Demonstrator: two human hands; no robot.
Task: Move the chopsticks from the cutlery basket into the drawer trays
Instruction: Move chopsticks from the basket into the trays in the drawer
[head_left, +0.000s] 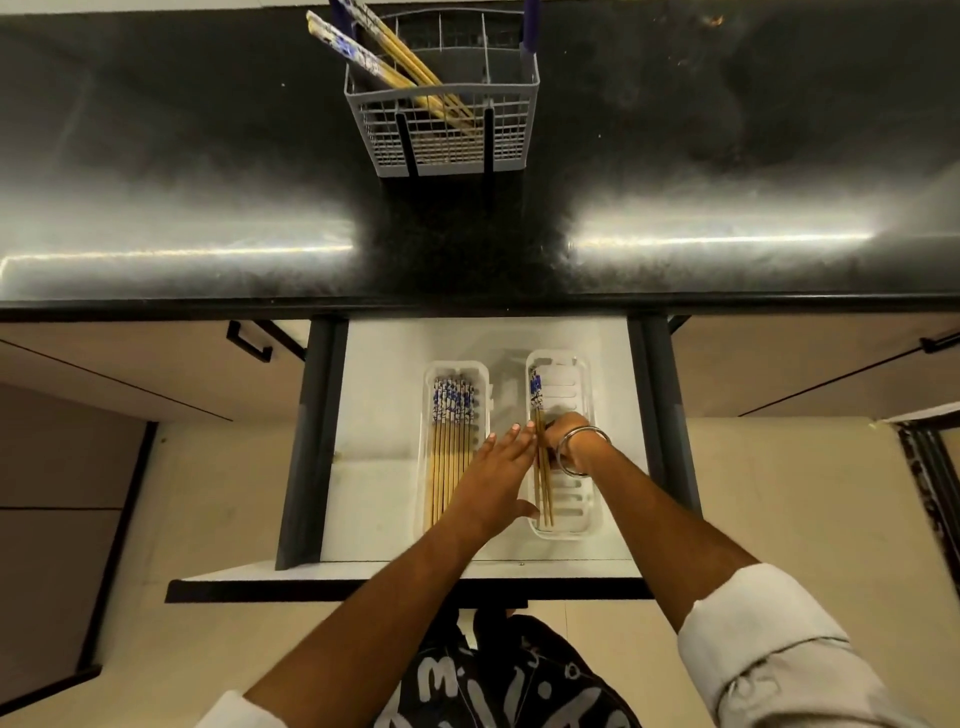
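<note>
A grey wire cutlery basket (447, 130) stands on the black counter, with several wooden chopsticks with blue-white tops (384, 62) leaning out to the left. Below, an open white drawer (374, 395) holds two white trays. The left tray (457, 369) is filled with several chopsticks (451, 447). In the right tray (571, 525) lies a pair of chopsticks (543, 488), and my right hand (569, 434) is closed on them at mid-length. My left hand (498, 473) is flat with fingers spread, resting beside the right tray's left edge and touching the chopsticks.
The black countertop (208, 182) runs across the view with a glossy front edge. Closed cabinet fronts (130, 374) with a black handle (249, 343) flank the drawer. The drawer front (322, 590) juts toward my body.
</note>
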